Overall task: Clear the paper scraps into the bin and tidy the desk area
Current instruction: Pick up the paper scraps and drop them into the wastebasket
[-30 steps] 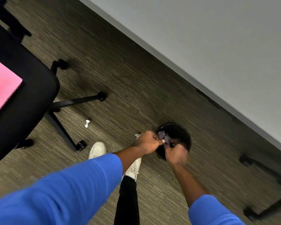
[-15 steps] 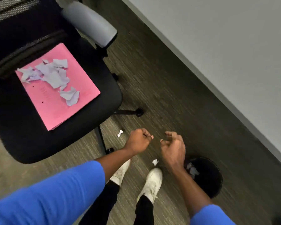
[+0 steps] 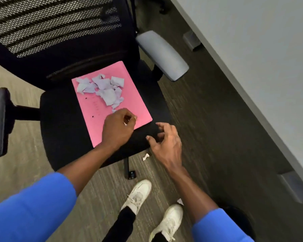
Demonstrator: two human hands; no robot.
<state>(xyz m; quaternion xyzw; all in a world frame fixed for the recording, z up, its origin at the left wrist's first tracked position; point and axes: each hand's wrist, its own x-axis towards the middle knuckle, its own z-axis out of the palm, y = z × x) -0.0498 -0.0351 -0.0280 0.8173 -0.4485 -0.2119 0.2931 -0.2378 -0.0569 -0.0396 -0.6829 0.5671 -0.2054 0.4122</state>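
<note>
a black office chair seat (image 3: 63, 119) carries a pink folder (image 3: 129, 95), laid skewed, its far corner close to the seat's back edge and its near right corner close to the seat's front right edge. torn paper scraps (image 3: 103, 89) sit heaped on the folder's far half, reaching down toward its middle; the near half of the folder is mostly bare. left hand (image 3: 117, 128) is over the folder's near edge, fingers curled loosely inward with a small white fleck at the fingertips; cannot tell if it pinches anything. right hand (image 3: 166, 144) hovers at the seat's front right corner, fingers spread and bent, holding nothing. the two hands are apart, with bare black seat between them. one scrap on the carpet (image 3: 146, 156) lies just off the seat's front edge, beside the right wrist; another floor scrap (image 3: 180, 201) shows near the right shoe (image 3: 170, 222). grey armrest (image 3: 162, 55) overhangs the seat's right side. a strip of open carpet runs between the chair and the desk edge (image 3: 234, 70) at the right.
</note>
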